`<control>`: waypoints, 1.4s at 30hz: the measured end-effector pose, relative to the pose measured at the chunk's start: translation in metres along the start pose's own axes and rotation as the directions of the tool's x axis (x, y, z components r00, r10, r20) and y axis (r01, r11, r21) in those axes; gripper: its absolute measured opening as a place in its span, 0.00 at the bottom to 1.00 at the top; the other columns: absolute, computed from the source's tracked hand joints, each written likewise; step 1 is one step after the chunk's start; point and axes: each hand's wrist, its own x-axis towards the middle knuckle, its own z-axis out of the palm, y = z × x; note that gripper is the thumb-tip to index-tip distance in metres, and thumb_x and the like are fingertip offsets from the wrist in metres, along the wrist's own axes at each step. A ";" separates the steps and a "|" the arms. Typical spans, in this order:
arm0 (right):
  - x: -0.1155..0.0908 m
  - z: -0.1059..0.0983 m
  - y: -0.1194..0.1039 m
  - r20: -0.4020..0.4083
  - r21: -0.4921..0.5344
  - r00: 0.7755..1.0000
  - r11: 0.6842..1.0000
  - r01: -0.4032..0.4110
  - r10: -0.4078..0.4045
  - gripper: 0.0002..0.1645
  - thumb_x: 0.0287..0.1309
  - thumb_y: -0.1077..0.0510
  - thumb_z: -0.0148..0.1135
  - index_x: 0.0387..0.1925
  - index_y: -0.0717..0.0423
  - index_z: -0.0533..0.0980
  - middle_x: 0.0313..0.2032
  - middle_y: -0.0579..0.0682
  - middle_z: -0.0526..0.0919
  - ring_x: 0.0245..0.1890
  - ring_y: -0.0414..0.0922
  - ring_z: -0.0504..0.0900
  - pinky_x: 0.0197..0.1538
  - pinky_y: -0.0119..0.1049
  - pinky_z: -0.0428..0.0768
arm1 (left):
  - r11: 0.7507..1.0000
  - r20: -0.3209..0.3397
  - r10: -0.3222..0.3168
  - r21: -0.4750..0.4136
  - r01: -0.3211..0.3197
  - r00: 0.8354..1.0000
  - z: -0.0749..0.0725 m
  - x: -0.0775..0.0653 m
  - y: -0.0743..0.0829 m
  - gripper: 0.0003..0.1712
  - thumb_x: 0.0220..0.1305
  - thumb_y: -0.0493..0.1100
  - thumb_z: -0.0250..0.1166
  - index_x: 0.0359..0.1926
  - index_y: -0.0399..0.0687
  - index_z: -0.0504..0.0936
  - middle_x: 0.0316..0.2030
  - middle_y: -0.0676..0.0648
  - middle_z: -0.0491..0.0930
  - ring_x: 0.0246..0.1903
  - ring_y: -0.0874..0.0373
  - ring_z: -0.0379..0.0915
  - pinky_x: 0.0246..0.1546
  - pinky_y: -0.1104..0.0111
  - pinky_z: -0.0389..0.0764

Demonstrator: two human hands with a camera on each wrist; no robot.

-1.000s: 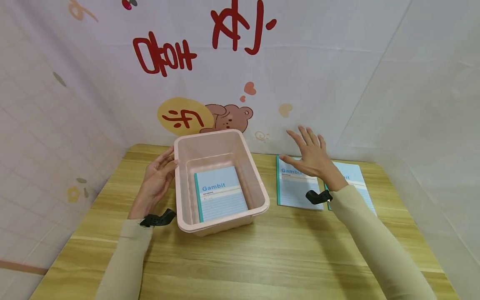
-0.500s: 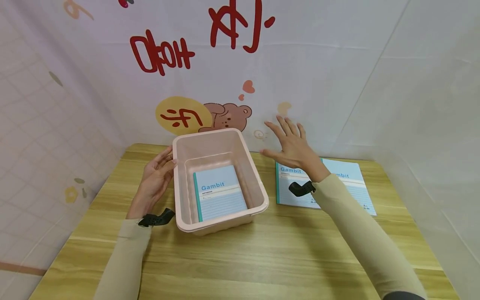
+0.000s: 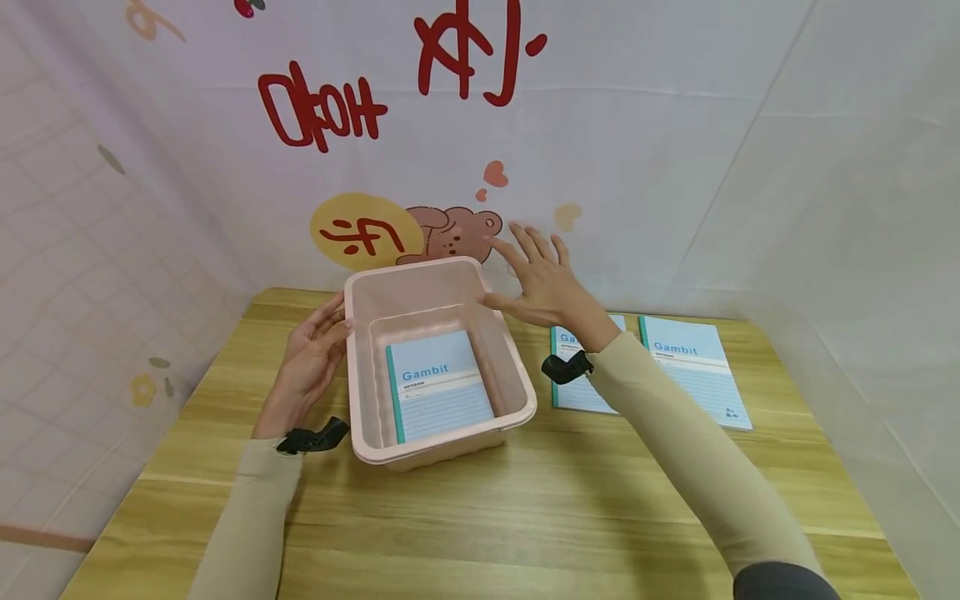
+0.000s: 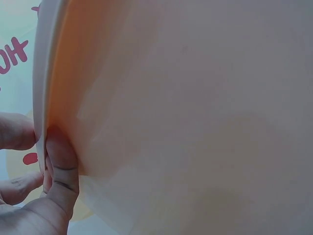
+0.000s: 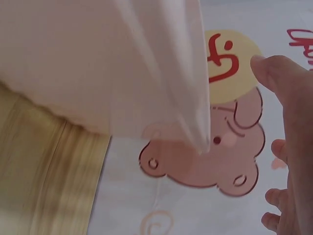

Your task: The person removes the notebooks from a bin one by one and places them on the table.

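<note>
A pale pink plastic basin (image 3: 517,367) stands on the wooden table, with a light blue Gambit notebook (image 3: 438,387) lying flat inside. My left hand (image 3: 309,367) grips its left rim, and in the left wrist view the thumb (image 4: 63,161) and fingers lie on opposite sides of the rim. With fingers spread, my right hand (image 3: 543,287) hovers at the far right corner of the basin. The right wrist view shows that hand (image 5: 293,132) apart from the basin wall. To the right lie a second notebook (image 3: 581,396), partly behind my right wrist, and a third notebook (image 3: 693,362).
Behind the table (image 3: 480,533) hangs a white printed cloth (image 3: 637,150) with red lettering and a cartoon bear. More cloth walls enclose the left and right sides. Each wrist wears a black camera mount.
My right hand has moved left from above the second notebook to the basin's far right corner, fingers still spread. The third notebook is now fully uncovered. My left hand keeps its hold.
</note>
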 end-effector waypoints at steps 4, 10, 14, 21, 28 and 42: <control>0.008 -0.001 -0.013 -0.008 0.000 1.000 1.000 0.015 -0.015 0.53 0.60 0.23 0.56 0.81 0.28 0.48 0.83 0.53 0.41 0.83 0.57 0.39 0.79 0.66 0.35 | 1.000 0.000 -0.002 0.000 0.002 1.000 -0.001 0.000 0.000 0.39 0.74 0.31 0.59 0.80 0.37 0.52 0.57 0.45 0.68 0.51 0.62 0.73 0.49 0.79 0.83; 0.020 -0.001 -0.033 0.002 0.008 1.000 1.000 0.025 -0.025 0.54 0.59 0.23 0.56 0.81 0.33 0.50 0.83 0.52 0.42 0.83 0.56 0.39 0.80 0.64 0.35 | 1.000 0.001 -0.002 -0.010 0.002 1.000 -0.001 0.000 0.000 0.39 0.74 0.31 0.59 0.80 0.37 0.52 0.57 0.45 0.68 0.51 0.62 0.72 0.49 0.80 0.82; 0.028 0.004 -0.045 0.015 0.005 1.000 1.000 0.025 -0.025 0.56 0.59 0.22 0.55 0.81 0.36 0.49 0.83 0.53 0.41 0.83 0.54 0.39 0.80 0.64 0.36 | 1.000 0.005 -0.004 -0.010 0.004 1.000 -0.001 0.000 -0.001 0.40 0.73 0.31 0.59 0.80 0.37 0.52 0.58 0.44 0.68 0.52 0.62 0.73 0.50 0.79 0.83; 0.042 0.014 -0.066 0.045 0.031 0.998 0.999 0.031 -0.033 0.57 0.58 0.21 0.56 0.81 0.37 0.49 0.82 0.54 0.44 0.82 0.56 0.40 0.80 0.63 0.37 | 0.999 0.009 -0.002 -0.034 0.003 1.000 -0.001 0.000 0.000 0.40 0.73 0.30 0.60 0.80 0.37 0.52 0.58 0.44 0.68 0.51 0.62 0.75 0.51 0.78 0.83; 0.050 0.028 -0.089 0.087 -0.021 0.995 0.999 0.046 -0.044 0.56 0.57 0.22 0.56 0.79 0.37 0.51 0.81 0.56 0.47 0.81 0.58 0.44 0.80 0.66 0.40 | 1.000 0.011 -0.003 -0.015 0.004 1.000 -0.002 0.002 -0.001 0.40 0.73 0.31 0.60 0.80 0.38 0.52 0.59 0.44 0.68 0.52 0.63 0.74 0.52 0.78 0.83; 0.056 0.060 -0.118 0.203 -0.070 0.975 0.992 0.109 -0.093 0.55 0.57 0.19 0.55 0.79 0.33 0.52 0.76 0.50 0.56 0.73 0.53 0.57 0.74 0.59 0.62 | 0.999 0.005 -0.020 -0.041 0.020 1.000 -0.001 0.003 -0.001 0.40 0.73 0.32 0.60 0.79 0.38 0.53 0.56 0.45 0.69 0.49 0.62 0.74 0.47 0.78 0.83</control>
